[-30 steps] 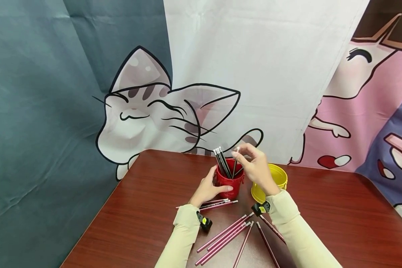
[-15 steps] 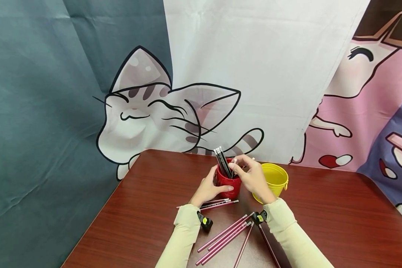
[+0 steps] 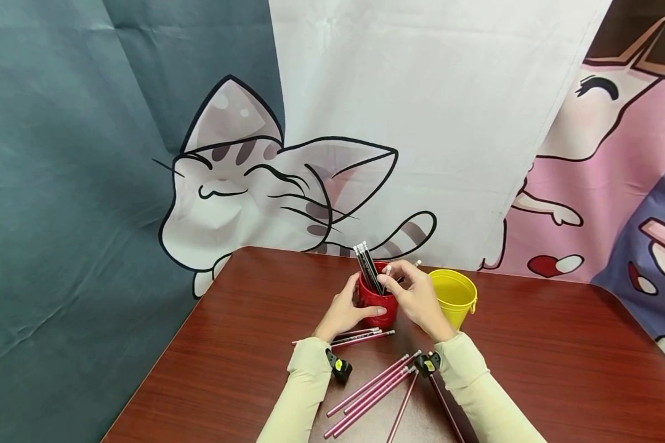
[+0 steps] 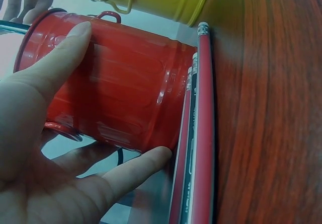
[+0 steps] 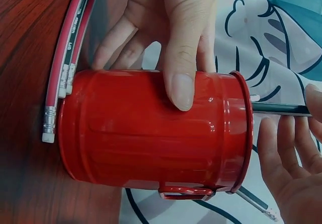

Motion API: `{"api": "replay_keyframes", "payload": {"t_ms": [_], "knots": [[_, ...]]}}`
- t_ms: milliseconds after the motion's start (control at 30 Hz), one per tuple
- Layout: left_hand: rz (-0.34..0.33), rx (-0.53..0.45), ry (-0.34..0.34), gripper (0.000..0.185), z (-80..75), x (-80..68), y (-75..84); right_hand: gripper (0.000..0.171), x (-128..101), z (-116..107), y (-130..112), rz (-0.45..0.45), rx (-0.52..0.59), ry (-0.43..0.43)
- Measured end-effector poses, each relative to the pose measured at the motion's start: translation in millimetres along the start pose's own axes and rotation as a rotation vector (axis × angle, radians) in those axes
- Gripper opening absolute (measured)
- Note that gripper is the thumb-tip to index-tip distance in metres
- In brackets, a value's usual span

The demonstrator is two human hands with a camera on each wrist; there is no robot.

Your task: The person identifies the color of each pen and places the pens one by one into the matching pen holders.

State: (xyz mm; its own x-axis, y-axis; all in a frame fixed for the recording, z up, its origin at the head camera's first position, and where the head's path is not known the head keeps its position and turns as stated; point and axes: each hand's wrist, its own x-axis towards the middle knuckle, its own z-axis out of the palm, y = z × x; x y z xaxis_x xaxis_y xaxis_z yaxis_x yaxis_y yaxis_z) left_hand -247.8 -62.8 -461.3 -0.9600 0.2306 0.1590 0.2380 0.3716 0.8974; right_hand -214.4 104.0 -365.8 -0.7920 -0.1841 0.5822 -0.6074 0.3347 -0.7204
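Fingers (image 5: 180, 78) of the left hand (image 3: 345, 312) curl round the glossy red ribbed tin bucket (image 3: 378, 301), thumb across its side, steadying it on the polished wood-grain surface (image 3: 244, 344). Right hand (image 3: 415, 296) hovers at the bucket's rim, fingers seemingly pinching a thin dark pencil (image 5: 282, 109), though the grip is partly hidden. Black pencils (image 3: 366, 266) stand inside the bucket. Just right of it sits a yellow bucket (image 3: 454, 295); slim red pencils (image 3: 366, 337) lie against its near side, more red pencils (image 3: 374, 391) farther towards the person.

No legible text anywhere; only tiny, unreadable white print on the red pencils (image 5: 70, 38).
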Motion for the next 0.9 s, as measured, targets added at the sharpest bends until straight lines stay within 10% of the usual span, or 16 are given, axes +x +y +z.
{"api": "replay_keyframes", "payload": {"t_ms": [733, 900], "knots": [[0.035, 0.025, 0.005, 0.085, -1.1, -1.8, -0.3, 0.034, -42, 6, 41, -0.158, -0.145, -0.054], [0.035, 0.035, 0.007, 0.084, -1.0, -1.6, -0.7, 0.024, -52, 5, 44, -0.199, -0.165, -0.222]]}}
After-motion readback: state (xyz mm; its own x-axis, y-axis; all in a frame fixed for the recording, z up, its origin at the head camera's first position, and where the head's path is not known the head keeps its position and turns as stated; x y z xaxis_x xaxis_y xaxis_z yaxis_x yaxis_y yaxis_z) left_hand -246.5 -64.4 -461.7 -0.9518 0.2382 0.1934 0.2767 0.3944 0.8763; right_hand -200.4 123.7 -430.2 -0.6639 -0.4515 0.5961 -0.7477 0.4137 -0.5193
